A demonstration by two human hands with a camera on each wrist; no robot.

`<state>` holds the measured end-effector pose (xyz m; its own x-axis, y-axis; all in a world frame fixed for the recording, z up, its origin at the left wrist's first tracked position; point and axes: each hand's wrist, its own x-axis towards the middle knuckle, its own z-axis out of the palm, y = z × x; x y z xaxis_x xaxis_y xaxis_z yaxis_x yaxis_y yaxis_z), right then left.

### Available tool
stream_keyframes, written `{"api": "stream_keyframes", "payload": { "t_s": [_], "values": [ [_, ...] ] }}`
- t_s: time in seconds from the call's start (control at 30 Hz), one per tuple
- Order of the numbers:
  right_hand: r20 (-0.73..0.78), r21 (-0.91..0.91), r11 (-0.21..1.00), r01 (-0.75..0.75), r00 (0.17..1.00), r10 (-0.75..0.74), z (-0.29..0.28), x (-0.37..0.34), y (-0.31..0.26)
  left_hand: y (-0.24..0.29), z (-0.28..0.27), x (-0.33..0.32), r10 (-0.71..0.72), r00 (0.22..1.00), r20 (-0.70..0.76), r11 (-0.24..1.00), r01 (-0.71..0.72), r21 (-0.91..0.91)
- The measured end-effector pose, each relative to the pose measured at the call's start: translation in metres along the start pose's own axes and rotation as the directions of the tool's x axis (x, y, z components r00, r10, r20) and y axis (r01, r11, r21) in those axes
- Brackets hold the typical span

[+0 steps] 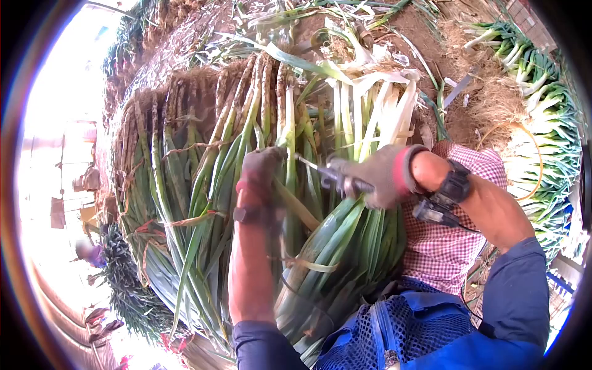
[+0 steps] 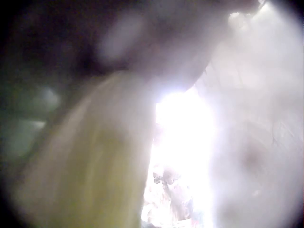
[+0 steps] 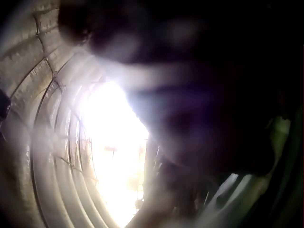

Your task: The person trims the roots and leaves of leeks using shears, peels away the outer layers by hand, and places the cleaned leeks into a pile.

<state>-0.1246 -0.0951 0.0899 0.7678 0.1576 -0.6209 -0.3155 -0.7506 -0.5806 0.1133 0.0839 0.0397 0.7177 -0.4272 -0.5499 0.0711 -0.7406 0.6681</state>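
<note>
In the head view my gloved left hand [image 1: 262,166] grips a yellowish green onion leaf [image 1: 297,205] that slants down from the fist. Up close in the left wrist view, the same pale leaf [image 2: 104,161] runs up to the blurred dark hand. A long green onion stalk [image 1: 290,120] stands beside the knuckles. My gloved right hand [image 1: 379,176] holds a grey air blow gun [image 1: 333,174], its thin metal nozzle pointing left toward that stalk. Peeled pale stalks [image 1: 376,114] lie beyond the right hand. The right wrist view is mostly dark glove [image 3: 199,114].
A thick row of unpeeled green onions [image 1: 179,142] with brown roots covers the left side. Trimmed green onions [image 1: 542,117] line the far right. Stripped leaves [image 1: 308,18] litter the soil in front. A checked cloth [image 1: 438,234] lies over the lap.
</note>
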Motion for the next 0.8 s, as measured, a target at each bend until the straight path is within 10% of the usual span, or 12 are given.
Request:
{"api": "stream_keyframes", "payload": {
  "t_s": [0.1, 0.17, 0.23, 0.37, 0.43, 0.57, 0.6, 0.63, 0.67, 0.8],
  "values": [
    [0.026, 0.025, 0.989, -0.146, 0.989, 0.145, -0.03, -0.019, -0.021, 0.003, 0.003, 0.009, 0.111, 0.992, 0.06, 0.993, -0.109, -0.035],
    [0.015, 0.018, 0.99, -0.137, 0.99, 0.137, -0.025, -0.014, -0.017, -0.022, 0.009, 0.035, 0.336, 0.942, -0.028, 0.817, -0.306, -0.489],
    [0.036, -0.005, 0.978, -0.207, 0.978, 0.207, -0.036, -0.013, -0.024, 0.004, -0.003, 0.05, 0.148, 0.972, 0.183, 0.645, 0.045, -0.763],
    [-0.143, -0.05, 0.967, -0.248, 0.96, 0.239, -0.049, 0.028, -0.004, 0.058, -0.013, 0.029, 0.359, 0.887, 0.289, 0.418, 0.125, -0.9],
    [-0.204, -0.085, 0.959, -0.269, 0.947, 0.248, -0.055, 0.055, 0.011, 0.074, 0.0, 0.006, 0.241, 0.97, 0.017, 0.593, -0.133, -0.794],
    [-0.361, -0.011, 0.972, -0.235, 0.907, 0.215, -0.061, 0.092, 0.033, -0.009, 0.0, 0.038, 0.195, 0.977, 0.091, 0.902, -0.142, -0.407],
    [-0.369, 0.01, 0.972, -0.233, 0.903, 0.22, -0.063, 0.098, 0.034, -0.038, 0.008, 0.04, 0.295, 0.956, 0.004, 0.952, -0.293, -0.081],
    [-0.376, 0.03, 0.972, -0.232, 0.899, 0.226, -0.065, 0.102, 0.035, -0.059, 0.02, 0.032, 0.411, 0.911, -0.041, 0.884, -0.387, 0.262],
    [-0.376, 0.031, 0.973, -0.229, 0.899, 0.223, -0.063, 0.107, 0.037, -0.033, 0.028, -0.006, 0.606, 0.795, 0.021, 0.535, -0.427, 0.729],
    [-0.437, 0.122, 0.961, -0.248, 0.856, 0.276, -0.054, 0.099, 0.037, -0.022, 0.052, -0.014, 0.494, 0.869, 0.0, 0.462, -0.263, 0.847]
  ]
}}
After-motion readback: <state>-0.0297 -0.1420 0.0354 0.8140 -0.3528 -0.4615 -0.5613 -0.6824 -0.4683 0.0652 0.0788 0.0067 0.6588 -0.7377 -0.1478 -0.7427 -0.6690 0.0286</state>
